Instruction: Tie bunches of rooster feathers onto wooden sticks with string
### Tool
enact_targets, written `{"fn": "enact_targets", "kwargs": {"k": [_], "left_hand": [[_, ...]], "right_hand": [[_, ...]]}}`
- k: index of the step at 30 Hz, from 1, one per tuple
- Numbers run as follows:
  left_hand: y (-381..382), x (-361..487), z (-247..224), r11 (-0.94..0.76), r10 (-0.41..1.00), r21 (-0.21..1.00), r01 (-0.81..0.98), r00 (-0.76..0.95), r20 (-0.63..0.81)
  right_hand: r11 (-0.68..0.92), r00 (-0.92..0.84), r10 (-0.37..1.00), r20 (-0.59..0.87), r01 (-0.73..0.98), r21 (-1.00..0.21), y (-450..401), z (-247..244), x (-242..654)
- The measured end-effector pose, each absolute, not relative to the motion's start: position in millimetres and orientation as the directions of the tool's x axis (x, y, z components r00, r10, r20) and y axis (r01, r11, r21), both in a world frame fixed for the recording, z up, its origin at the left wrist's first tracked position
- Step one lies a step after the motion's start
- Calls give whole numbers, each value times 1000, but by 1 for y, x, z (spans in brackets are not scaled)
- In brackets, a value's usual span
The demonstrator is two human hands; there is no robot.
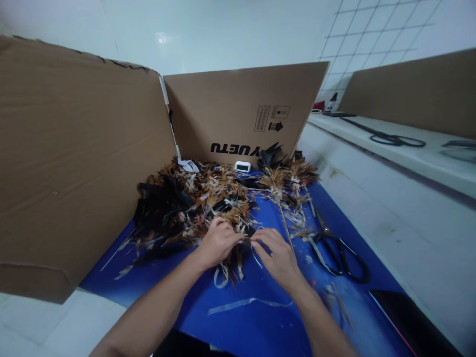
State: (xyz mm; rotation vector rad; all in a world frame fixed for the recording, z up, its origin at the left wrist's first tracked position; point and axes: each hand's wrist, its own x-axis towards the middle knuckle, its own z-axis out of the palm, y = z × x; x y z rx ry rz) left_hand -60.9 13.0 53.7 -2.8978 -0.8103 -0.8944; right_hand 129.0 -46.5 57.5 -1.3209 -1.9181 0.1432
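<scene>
My left hand (219, 243) is closed in a pinch on a small bunch of brown feathers (233, 263) that shows below its fingers. Fingertip to fingertip with it, my right hand (277, 255) pinches too; what lies in its fingers is too small to make out. A thin clear strip (257, 259) hangs near the right fingertips, and a pale loop of ribbon (220, 276) dangles under the left hand. Another translucent strip (249, 303) lies on the blue mat (260, 329) closer to me. Just beyond my hands spreads a heap of brown and black feathers (208, 193).
Black-handled scissors (340, 253) lie on the right, with a dark flat device (412, 322) nearer me. A small white digital display (243, 167) stands at the back. Cardboard panels (238, 109) wall the left and back. The right-hand ledge (420, 158) bears another pair of scissors (396, 141).
</scene>
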Motion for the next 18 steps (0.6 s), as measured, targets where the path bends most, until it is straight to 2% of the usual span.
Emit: {"fn": "enact_targets", "kwargs": {"k": [3, 6, 8, 12, 18], "left_hand": [[22, -65, 47, -791, 564, 171, 588, 592, 576], [31, -70, 43, -694, 643, 237, 679, 438, 628], [33, -72, 42, -651, 675, 276, 707, 374, 636], [32, -72, 43, -627, 688, 295, 721, 334, 644], [29, -72, 45, -632, 654, 291, 718, 293, 697]], "right_hand": [[263, -46, 887, 460, 869, -420, -43, 48, 141], [-21, 109, 923, 369, 972, -234, -39, 37, 157], [-141, 182, 938, 295, 978, -156, -37, 31, 166], [-172, 210, 961, 178, 963, -208, -33, 26, 172], [-145, 209, 960, 184, 941, -307, -33, 35, 175]]}}
